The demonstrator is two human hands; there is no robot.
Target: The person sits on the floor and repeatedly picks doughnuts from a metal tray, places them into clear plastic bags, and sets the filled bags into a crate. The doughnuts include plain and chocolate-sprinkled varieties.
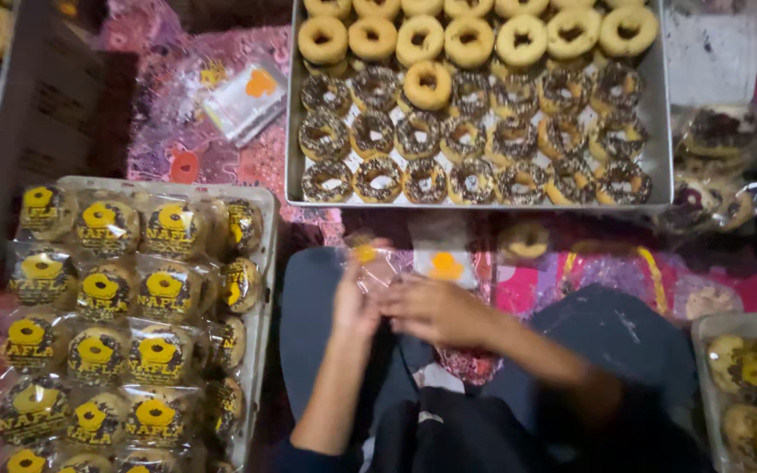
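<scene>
Left hand (pixel 357 302) and right hand (pixel 431 308): together over the lap, both pinching a clear bag (pixel 387 267). Steel tray (pixel 295 131) of donuts (pixel 470 114): just ahead. Tray of bagged donuts (pixel 116 298): at left. Loose donut (pixel 527 238): near the right hand.

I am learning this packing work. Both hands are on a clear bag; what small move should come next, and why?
Probably pull the clear bag open with the left hand and right hand. Both hands pinch it over the lap, no doughnut shows inside it, and one loose doughnut lies just beyond them.
</scene>
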